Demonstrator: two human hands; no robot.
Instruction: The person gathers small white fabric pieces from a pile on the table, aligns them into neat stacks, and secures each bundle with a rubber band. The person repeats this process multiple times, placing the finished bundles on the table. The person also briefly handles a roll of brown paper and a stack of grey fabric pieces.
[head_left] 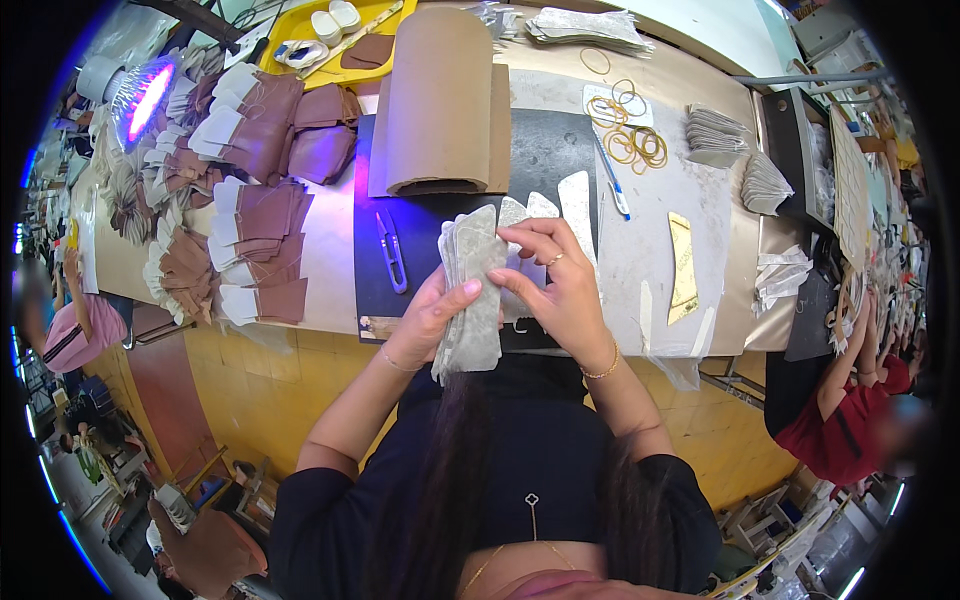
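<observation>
My left hand [440, 312] is closed round a stack of thin pale grey cut pieces [470, 290], held up in front of me. The pieces are long, narrow at the middle and wider at the ends. My right hand [548, 270] pinches the stack's right edge with thumb and fingers. Behind my right hand, a few more pale grey pieces [574, 205] lie on the black mat [545, 140]. Blue-handled thread snips [391, 252] rest on the mat left of my hands.
A curved brown board [440, 100] stands at the mat's far side. Bundles of brown pieces [265, 130] fill the left. Rubber bands [635, 145], a pen [612, 178], a yellow template [683, 268] and grey stacks [715, 135] lie right. A lit lamp [145, 100] hangs upper left; co-workers sit both sides.
</observation>
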